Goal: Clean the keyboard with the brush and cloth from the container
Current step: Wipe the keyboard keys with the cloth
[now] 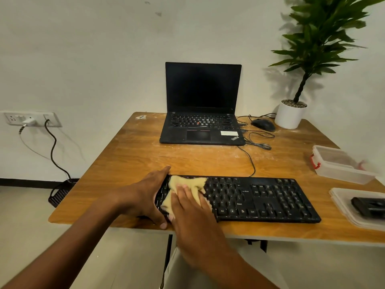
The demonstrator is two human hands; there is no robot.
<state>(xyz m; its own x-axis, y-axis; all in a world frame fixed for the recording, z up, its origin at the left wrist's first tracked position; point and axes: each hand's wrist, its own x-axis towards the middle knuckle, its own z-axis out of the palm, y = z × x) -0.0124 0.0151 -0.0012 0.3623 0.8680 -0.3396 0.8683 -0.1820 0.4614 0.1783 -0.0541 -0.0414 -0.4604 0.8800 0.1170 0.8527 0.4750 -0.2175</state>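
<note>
A black keyboard [260, 199] lies along the near edge of the wooden table [129, 159]. A yellow cloth [187, 184] is spread over its left keys. My right hand [187, 207] lies flat on the cloth with straight fingers, pressing it onto the keys. My left hand [149, 195] clasps the keyboard's left end, thumb at the near edge and fingers over the far edge. A clear plastic container [341, 166] with a red latch stands at the right edge. Its lid [358, 207] lies nearer, with a dark object [368, 206] on it that may be the brush.
An open black laptop [201, 122] stands at the back of the table, with a black mouse [263, 124] and loose cables to its right. A potted plant [290, 115] occupies the back right corner. A wall socket [31, 118] with plugs is at the left.
</note>
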